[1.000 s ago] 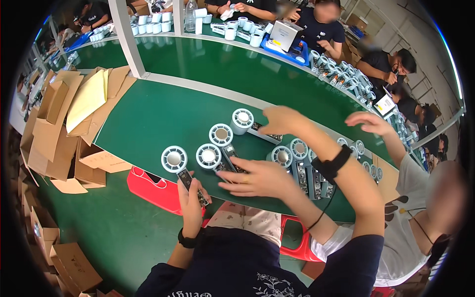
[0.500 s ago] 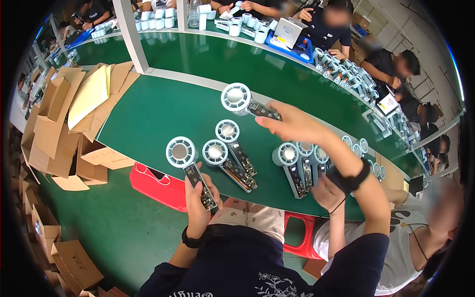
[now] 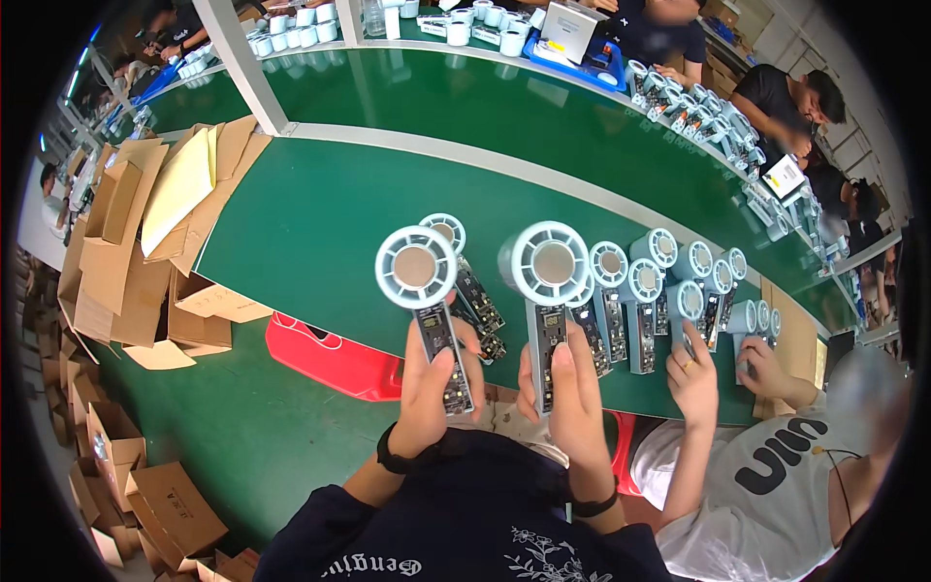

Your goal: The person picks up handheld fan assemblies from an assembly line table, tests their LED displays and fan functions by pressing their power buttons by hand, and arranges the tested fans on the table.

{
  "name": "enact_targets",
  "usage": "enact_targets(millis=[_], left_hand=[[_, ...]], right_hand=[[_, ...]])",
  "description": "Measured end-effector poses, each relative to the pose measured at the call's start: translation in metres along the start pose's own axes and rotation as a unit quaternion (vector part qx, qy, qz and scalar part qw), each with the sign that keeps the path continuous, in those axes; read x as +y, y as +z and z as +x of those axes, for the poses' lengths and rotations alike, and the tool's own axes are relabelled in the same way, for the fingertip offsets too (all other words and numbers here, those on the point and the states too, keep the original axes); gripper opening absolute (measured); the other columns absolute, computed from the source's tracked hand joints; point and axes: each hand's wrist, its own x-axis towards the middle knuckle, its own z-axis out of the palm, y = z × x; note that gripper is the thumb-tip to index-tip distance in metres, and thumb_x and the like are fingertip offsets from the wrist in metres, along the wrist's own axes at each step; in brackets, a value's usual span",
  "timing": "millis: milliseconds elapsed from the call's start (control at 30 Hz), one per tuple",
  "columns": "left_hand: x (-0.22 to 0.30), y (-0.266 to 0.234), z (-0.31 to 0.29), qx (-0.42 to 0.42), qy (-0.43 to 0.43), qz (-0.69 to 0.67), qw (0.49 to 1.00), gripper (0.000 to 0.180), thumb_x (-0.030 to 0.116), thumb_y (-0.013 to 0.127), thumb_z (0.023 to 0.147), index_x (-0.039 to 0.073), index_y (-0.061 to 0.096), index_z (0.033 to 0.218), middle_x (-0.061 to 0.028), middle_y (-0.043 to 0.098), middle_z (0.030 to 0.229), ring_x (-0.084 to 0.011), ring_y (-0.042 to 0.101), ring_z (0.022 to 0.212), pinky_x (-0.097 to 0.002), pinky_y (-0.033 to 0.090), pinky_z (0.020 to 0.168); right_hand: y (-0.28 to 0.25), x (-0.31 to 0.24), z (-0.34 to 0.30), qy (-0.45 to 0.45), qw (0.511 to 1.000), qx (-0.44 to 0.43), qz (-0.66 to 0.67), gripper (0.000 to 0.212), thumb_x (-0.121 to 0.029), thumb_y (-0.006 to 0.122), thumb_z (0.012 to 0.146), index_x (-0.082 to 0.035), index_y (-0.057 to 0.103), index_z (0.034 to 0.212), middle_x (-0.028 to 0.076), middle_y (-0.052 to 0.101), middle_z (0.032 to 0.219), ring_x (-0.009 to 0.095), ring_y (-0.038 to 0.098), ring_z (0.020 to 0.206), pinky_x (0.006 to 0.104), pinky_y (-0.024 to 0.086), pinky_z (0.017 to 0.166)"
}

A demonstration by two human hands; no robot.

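My left hand (image 3: 438,376) is closed around the handle of a pale blue handheld fan (image 3: 416,267), held upright with its spoked round head and silver centre disc facing me. The handle's circuit board lies bare, with a small display near the top. Beside it my right hand (image 3: 570,388) grips a similar fan (image 3: 550,264) by its open-backed handle. Behind the left fan, at least one more fan (image 3: 472,286) rests on the green table (image 3: 310,209), partly hidden. Close to my right hand stands a group of several fans (image 3: 609,267) with boards showing.
At right a co-worker's hand (image 3: 692,380) touches a fan in the group; their other hand (image 3: 766,371) is by more fans. Cardboard boxes (image 3: 116,252) stack at left. A red stool (image 3: 330,359) stands under the table edge. A metal post (image 3: 242,68) rises behind. Other people work beyond.
My right hand has come down and back toward me, its fan now beside the left one. My left hand has moved right, covering part of the fans on the table. The co-worker's hand has shifted right.
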Motion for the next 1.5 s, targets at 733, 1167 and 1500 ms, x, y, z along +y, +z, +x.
enact_targets(millis=[733,1167,1500], left_hand=[[-0.06,0.04,0.011,-0.08,-0.065,0.062,0.993,0.045,0.019,0.038,0.096,-0.003,0.02,0.131,-0.0159,0.049,0.098,-0.0163,0.054,0.052,-0.0247,0.045,0.04],[-0.064,0.041,0.006,-0.053,-0.067,0.049,0.995,0.046,0.018,0.037,0.095,-0.003,0.018,0.132,-0.0174,0.05,0.093,-0.0171,0.055,0.052,-0.0258,0.046,0.039],[-0.061,0.045,0.007,-0.058,-0.06,0.071,0.994,0.027,0.018,0.037,0.096,-0.002,0.029,0.112,-0.0173,0.049,0.089,-0.0199,0.055,0.052,-0.0286,0.048,0.042]], right_hand=[[-0.056,0.047,-0.017,-0.073,0.995,0.061,0.024,0.034,-0.021,0.032,0.101,0.002,0.033,0.126,0.003,0.047,0.085,0.005,0.041,0.063,0.0187,0.039,0.057],[-0.051,0.044,-0.018,-0.07,0.992,0.079,0.062,0.034,-0.024,0.032,0.099,-0.001,0.034,0.124,0.005,0.049,0.087,0.008,0.044,0.055,0.0214,0.038,0.046],[-0.059,0.049,-0.017,-0.069,0.995,0.068,-0.029,0.031,-0.021,0.033,0.099,-0.002,0.034,0.124,0.006,0.049,0.089,0.008,0.046,0.067,0.0212,0.04,0.059]])
